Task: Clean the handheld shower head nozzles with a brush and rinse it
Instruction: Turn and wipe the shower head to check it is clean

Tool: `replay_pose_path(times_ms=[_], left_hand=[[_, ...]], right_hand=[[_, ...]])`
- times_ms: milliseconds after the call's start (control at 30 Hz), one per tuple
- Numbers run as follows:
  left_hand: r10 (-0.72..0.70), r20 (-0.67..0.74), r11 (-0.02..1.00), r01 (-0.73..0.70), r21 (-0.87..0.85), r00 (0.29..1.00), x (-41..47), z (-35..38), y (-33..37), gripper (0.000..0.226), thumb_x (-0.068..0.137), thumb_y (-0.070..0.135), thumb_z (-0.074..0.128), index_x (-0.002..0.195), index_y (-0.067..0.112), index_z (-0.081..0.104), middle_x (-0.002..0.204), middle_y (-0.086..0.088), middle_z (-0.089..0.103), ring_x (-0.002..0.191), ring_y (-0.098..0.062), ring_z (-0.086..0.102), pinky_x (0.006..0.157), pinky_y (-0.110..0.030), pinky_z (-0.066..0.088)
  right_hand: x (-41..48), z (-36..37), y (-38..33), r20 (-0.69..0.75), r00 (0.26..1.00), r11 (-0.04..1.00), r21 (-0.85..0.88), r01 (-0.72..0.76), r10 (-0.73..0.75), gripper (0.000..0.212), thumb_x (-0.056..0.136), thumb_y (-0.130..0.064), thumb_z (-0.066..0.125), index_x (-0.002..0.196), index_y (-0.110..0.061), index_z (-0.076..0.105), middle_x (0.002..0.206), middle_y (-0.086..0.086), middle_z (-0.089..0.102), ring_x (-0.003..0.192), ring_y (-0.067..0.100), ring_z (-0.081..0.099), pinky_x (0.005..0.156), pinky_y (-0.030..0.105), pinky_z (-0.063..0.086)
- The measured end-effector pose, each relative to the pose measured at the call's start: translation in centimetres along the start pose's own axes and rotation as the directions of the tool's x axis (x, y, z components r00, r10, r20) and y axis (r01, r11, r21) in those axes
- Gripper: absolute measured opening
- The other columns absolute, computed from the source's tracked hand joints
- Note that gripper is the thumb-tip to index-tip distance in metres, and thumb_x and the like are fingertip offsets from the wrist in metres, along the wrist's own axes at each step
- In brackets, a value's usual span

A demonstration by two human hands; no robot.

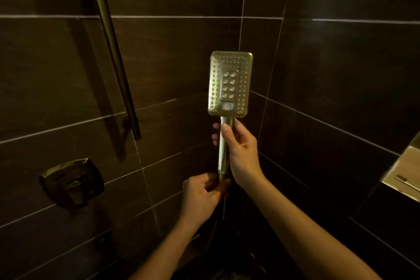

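the right hand [241, 150] holds the shower head [230, 84] up by its handle, the left hand [202, 195] grips the bottom end, so keep the holes facing you.

Both bare forearms reach forward. Right hand [241, 152] raised, fingers curled in a closed grip; left hand [200, 198] lower, fingers likewise curled.
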State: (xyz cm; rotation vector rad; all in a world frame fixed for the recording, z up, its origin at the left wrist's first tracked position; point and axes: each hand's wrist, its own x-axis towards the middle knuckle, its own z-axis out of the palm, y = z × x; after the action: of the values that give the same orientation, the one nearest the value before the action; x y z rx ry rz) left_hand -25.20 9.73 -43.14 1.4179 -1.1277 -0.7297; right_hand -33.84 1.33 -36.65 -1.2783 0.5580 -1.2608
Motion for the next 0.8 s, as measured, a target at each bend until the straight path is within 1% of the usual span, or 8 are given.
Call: replay_pose_path(times_ms=[67,167,300,400,467,600,700,800], left_hand=[[-0.018,-0.009,1.0,0.018,0.009,1.0,0.0,0.1,0.0,0.01,0.084,0.017,0.079,0.088,0.026,0.078,0.074,0.006,0.077,0.062,0.001,0.069,0.052,-0.012,0.047],[0.038,0.027,0.999,-0.037,-0.021,0.999,0.3,-0.5,0.1,0.009,0.084,0.012,0.077,0.09,0.019,0.078,0.079,0.002,0.078,0.072,-0.006,0.074,0.06,-0.015,0.053],[0.059,0.054,0.997,-0.056,-0.051,0.997,0.3,-0.8,0.4,0.012,0.085,0.009,0.076,0.092,0.019,0.078,0.087,0.0,0.08,0.081,-0.012,0.076,0.069,-0.021,0.058],[0.074,0.006,0.997,-0.074,-0.025,0.997,0.3,-0.7,0.1,0.013,0.082,0.014,0.08,0.089,0.025,0.077,0.088,0.003,0.08,0.084,-0.012,0.077,0.075,-0.029,0.061],[0.065,-0.016,0.997,-0.065,-0.029,0.998,0.1,-0.6,-0.1,0.012,0.081,0.017,0.081,0.087,0.026,0.077,0.086,0.003,0.08,0.083,-0.012,0.077,0.076,-0.032,0.062],[0.079,-0.019,0.996,-0.08,-0.033,0.997,-0.3,-0.8,-0.1,0.013,0.082,0.016,0.08,0.094,0.022,0.078,0.088,0.003,0.08,0.084,-0.011,0.077,0.077,-0.03,0.061],[0.079,-0.031,0.997,-0.079,-0.002,0.996,-0.5,-0.8,0.3,0.017,0.083,0.014,0.078,0.099,0.02,0.077,0.087,0.004,0.079,0.083,-0.005,0.075,0.071,-0.018,0.058],[0.045,-0.086,0.999,-0.043,0.021,0.995,-0.9,-0.4,0.6,0.017,0.083,0.016,0.079,0.098,0.023,0.076,0.083,0.004,0.078,0.076,0.0,0.073,0.062,-0.01,0.052]], right_hand=[[-0.1,-0.1,-0.2,0.029,0.999,1.0,0.001,-0.03,0.03,0.027,0.106,-0.021,0.052,0.128,-0.029,0.065,0.122,0.005,0.073,0.102,0.017,0.072,0.09,0.033,0.059],[0.3,-0.9,-1.7,0.149,0.973,0.968,0.157,-0.198,0.175,0.031,0.109,-0.028,0.039,0.128,-0.028,0.064,0.13,0.005,0.072,0.117,0.018,0.067,0.099,0.034,0.051],[0.7,-2.1,-2.6,0.232,0.952,0.956,0.168,-0.241,0.199,0.029,0.106,-0.022,0.046,0.124,-0.018,0.068,0.121,0.001,0.072,0.112,0.015,0.064,0.1,0.034,0.046],[0.8,-2.0,-2.8,0.245,0.961,0.991,0.015,-0.135,0.127,0.021,0.102,-0.018,0.056,0.114,-0.009,0.071,0.1,0.002,0.064,0.094,0.013,0.061,0.085,0.029,0.05],[0.9,-2.0,-3.0,0.241,0.968,0.988,-0.152,-0.035,0.072,0.023,0.101,-0.021,0.061,0.107,0.0,0.068,0.089,0.006,0.056,0.085,0.019,0.055,0.08,0.034,0.047],[1.0,-2.3,-3.6,0.303,0.953,0.933,-0.35,0.081,0.031,0.023,0.096,-0.021,0.069,0.111,-0.004,0.067,0.092,0.004,0.062,0.087,0.02,0.062,0.085,0.037,0.054],[0.9,-2.6,-3.4,0.372,0.928,0.85,-0.491,0.188,0.01,0.044,0.089,-0.023,0.077,0.131,-0.019,0.062,0.109,-0.006,0.068,0.103,0.011,0.066,0.092,0.037,0.059],[0.4,-2.2,-2.5,0.296,0.943,0.664,-0.677,0.318,-0.151,0.055,0.083,-0.036,0.082,0.131,-0.023,0.06,0.109,-0.012,0.063,0.102,0.007,0.062,0.086,0.031,0.058]])
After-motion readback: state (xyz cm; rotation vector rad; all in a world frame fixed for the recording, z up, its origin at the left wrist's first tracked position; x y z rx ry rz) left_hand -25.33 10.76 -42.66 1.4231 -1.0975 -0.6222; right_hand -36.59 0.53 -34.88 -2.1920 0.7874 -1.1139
